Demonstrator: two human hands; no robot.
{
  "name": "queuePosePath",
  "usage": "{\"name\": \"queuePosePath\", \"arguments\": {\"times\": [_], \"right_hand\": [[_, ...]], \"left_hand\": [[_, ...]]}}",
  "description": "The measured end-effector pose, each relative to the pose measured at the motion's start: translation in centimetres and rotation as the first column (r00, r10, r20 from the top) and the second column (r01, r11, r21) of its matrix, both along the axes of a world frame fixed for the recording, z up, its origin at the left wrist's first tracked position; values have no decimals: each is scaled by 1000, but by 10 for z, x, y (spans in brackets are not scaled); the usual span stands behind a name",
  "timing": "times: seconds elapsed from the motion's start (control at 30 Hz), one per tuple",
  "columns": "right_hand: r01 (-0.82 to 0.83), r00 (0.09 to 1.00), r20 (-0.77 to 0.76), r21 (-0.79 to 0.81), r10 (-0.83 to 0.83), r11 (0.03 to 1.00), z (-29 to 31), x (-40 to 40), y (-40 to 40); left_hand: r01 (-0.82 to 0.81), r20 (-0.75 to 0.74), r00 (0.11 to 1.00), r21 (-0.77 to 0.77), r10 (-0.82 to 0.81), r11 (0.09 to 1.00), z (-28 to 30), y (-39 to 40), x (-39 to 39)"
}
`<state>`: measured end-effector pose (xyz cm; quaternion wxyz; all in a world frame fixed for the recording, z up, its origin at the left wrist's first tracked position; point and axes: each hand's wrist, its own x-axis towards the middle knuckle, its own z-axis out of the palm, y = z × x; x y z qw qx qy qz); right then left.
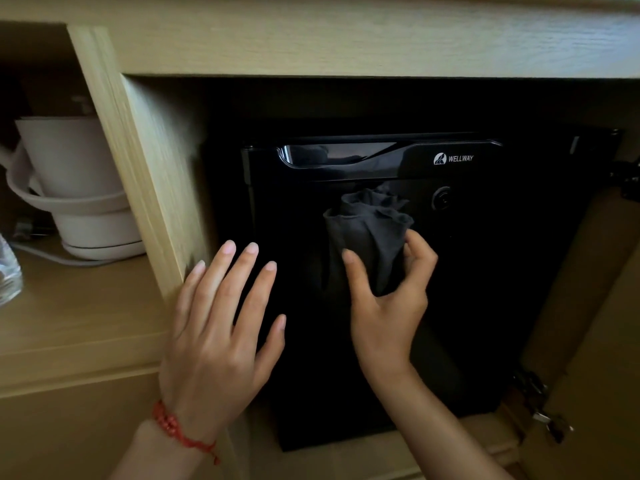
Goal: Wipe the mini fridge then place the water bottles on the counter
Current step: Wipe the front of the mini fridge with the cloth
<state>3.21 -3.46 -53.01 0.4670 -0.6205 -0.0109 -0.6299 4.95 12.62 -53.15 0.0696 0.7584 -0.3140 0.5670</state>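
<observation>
Wood cabinet (311, 46) holds two things in two bays, split by a slanting panel (138, 161). In the right bay stands the black fridge (485, 289), filling most of the opening, its door shut and facing the camera, so nothing of its inside can be seen. It stands upright, long axis vertical. Along the top of the door runs a glossy handle strip (339, 155) with the word WELLWAY at its right end, and a round lock (441, 199) sits just below that. The cabinet door (595, 323) hangs open at the far right, its hinges showing.

In the left bay, on a shelf (69, 317), stands a white kettle (76, 174) on its base, with a cord trailing forward. Whether it holds anything cannot be told. A clear glass or plastic thing (8, 271) shows at the left edge, too cropped to name.

The right hand (391, 289) is curled round a dark grey cloth (367, 237), thumb and fingers pinching its lower part; the bunched cloth rises above the hand and lies against the fridge door, below the handle strip and left of the lock. The left hand (221, 327) is spread wide, fingers up, holding nothing, at the left side of the fridge door beside the panel; whether the palm touches cannot be told. A red bracelet (180, 431) circles that wrist.
</observation>
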Motion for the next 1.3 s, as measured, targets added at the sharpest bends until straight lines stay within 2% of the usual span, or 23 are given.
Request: {"name": "queuePosePath", "arguments": {"times": [0.13, 0.3, 0.47, 0.67, 0.87, 0.97, 1.07, 1.17, 1.3], "right_hand": [[-9, 1000, -18, -125, 7, 992, 6, 4, 8], [-40, 999, -22, -6, 39, 999, 12, -2, 0], [-3, 1000, -14, 24, 3, 1000, 12, -6, -1], [165, 984, -26, -206, -174, 965, 2, -4, -7], [76, 983, -164, -33, -80, 997, -15, -11, 3], [37, 992, -120, 78, -28, 996, -2, -9, 7], [53, 999, -20, 117, -51, 992, 25, -4, 1], [78, 997, 7, 118, -79, 990, 40, 3, -2], [212, 975, -65, -34, -214, 977, 18, 6, 11]], "left_hand": [[5, -4, 1000, -3, -5, 1000, 0, 1, -1], [14, -3, 1000, 6, -14, 1000, -1, 3, 0], [27, -2, 1000, 3, -27, 1000, -1, 3, 1], [38, 2, 999, 4, -38, 999, -1, 3, 1], [48, -1, 999, 3, -48, 999, -1, 4, 2], [52, -2, 999, 7, -52, 999, -1, 4, 2], [57, -5, 998, 11, -57, 998, 0, 5, 1], [63, -10, 998, 18, -63, 998, 0, 6, 1], [66, -23, 998, 10, -66, 998, 0, 5, 0]]}}
